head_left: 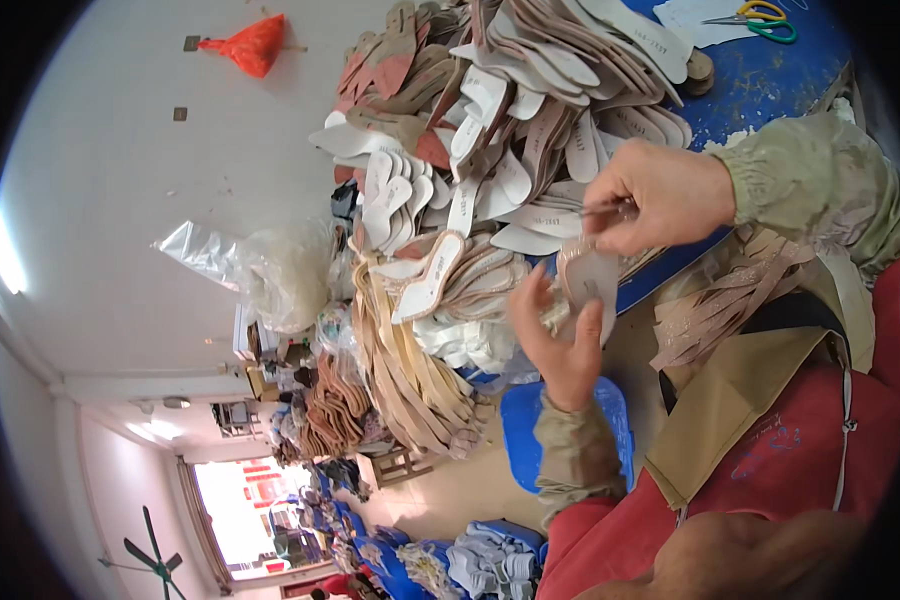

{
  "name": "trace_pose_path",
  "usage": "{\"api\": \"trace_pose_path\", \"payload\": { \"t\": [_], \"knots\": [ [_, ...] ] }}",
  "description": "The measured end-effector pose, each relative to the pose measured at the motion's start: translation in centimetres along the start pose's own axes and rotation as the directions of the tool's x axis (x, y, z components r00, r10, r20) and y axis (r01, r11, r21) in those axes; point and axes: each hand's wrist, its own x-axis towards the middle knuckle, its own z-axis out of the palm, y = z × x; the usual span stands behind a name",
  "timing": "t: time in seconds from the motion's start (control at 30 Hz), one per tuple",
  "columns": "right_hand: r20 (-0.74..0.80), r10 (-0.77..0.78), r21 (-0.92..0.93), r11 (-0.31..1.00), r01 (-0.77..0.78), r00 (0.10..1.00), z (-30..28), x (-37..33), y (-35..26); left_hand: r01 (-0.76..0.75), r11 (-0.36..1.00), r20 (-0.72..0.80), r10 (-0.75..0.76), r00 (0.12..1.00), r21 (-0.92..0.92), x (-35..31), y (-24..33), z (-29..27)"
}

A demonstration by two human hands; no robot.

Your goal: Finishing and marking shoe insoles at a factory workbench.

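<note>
My left hand holds a pale shoe insole between thumb and fingers. A glittery pinkish trim runs along part of the insole's edge. Right above it in the picture, my right hand is closed in a pinch on something thin and dark, too small to make out. Beside the hands lies a big heap of white and brown insoles. One white insole with a beige edging rests on a bundle of similar trimmed ones.
Scissors with yellow and green handles lie on the blue tabletop. Long beige strips hang by the heap; glittery strips lie near my tan apron. A blue plastic container stands below. Clear plastic bags are against the wall.
</note>
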Motion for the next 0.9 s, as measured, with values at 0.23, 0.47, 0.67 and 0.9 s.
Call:
{"api": "trace_pose_path", "payload": {
  "t": [0.23,0.47,0.67,0.9],
  "knots": [
    [0.034,-0.007,0.134,0.991,0.002,0.999,0.3,-0.3,1.5,0.452,0.833,0.319,-0.355,0.879,-0.320,-3.7,-0.7,-0.9],
    [-0.055,0.066,0.327,0.944,-0.045,0.996,4.7,-2.2,5.6,0.535,0.582,0.051,-0.647,0.761,-0.612,-7.5,-1.2,3.9],
    [-0.175,0.166,0.401,0.912,-0.084,0.971,8.5,-3.0,11.1,0.403,0.344,-0.075,-0.831,0.551,-0.848,-7.2,0.5,9.6],
    [-0.253,0.085,0.120,0.991,-0.056,0.964,11.0,-5.7,15.5,0.610,0.382,0.119,-0.774,0.621,-0.694,-9.7,-3.4,8.8]
  ]
}}
